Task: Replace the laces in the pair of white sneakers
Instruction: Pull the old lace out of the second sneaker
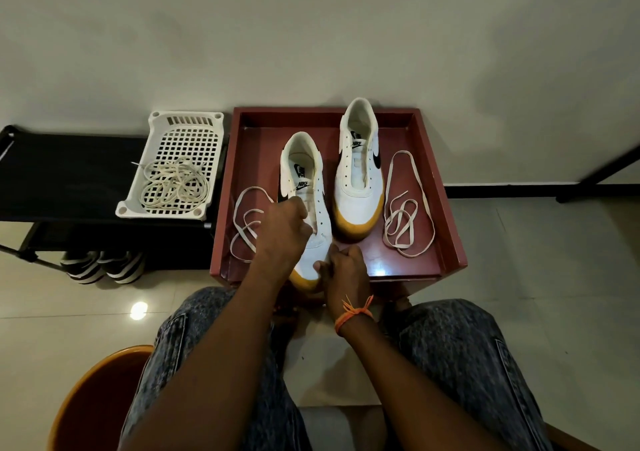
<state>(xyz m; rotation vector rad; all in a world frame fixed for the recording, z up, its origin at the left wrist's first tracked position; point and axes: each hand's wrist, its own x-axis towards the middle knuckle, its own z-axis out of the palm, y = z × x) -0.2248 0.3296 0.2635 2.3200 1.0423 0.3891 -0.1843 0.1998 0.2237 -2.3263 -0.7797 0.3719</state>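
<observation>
Your left hand [282,232] sits curled over the lace area of the left shoe [306,204], fingers bent at the eyelets; can't tell if it pinches anything, the knuckles hide it. Your right hand [341,270] is curled at that shoe's toe, fingers bent against the toe edge, seems to hold the shoe but grip is partly hidden. An orange band [353,313] is tied on the right wrist.

Both shoes lie in a red tray [446,187], toes toward you, no laces in them. Right shoe [360,176] is further back, its heel over the tray's far wall, apart from both hands. One loose lace [247,225] lies in the tray left of the left shoe, partly covered by your left hand. Second lace [408,208] lies right of the right shoe, untouched.

Left of the tray: white basket [173,166] on a black rack [62,176], with a tangle of old laces [175,183] inside. Striped footwear [104,267] under the rack. Orange stool [97,398] edge bottom left, your jeans [457,364] fill the bottom
</observation>
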